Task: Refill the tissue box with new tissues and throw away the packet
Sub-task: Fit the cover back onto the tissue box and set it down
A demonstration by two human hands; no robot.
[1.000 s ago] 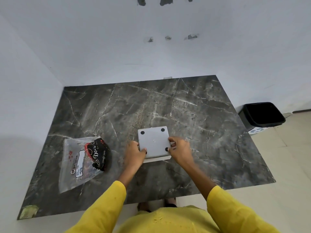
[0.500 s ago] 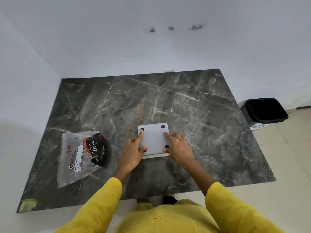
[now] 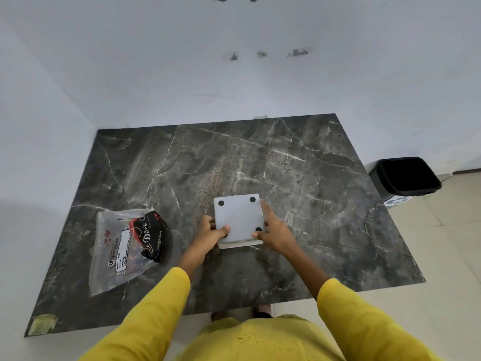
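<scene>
The square white tissue box point(image 3: 239, 217) lies upside down on the dark marble table point(image 3: 312, 183), its grey base with black rubber feet facing up. My left hand point(image 3: 209, 231) grips its left edge, thumb on the base. My right hand point(image 3: 273, 229) grips its right edge, fingers along the side. The clear plastic packet point(image 3: 122, 246) with a black and red label lies flat on the table to the left, apart from both hands. The box's opening is hidden underneath.
A black waste bin point(image 3: 406, 177) stands on the floor beyond the table's right edge. White walls close off the back and left. A scrap of tape point(image 3: 43, 324) sticks to the table's near left corner.
Both hands went from resting flat on the box's base to gripping its left and right edges. The packet has not moved.
</scene>
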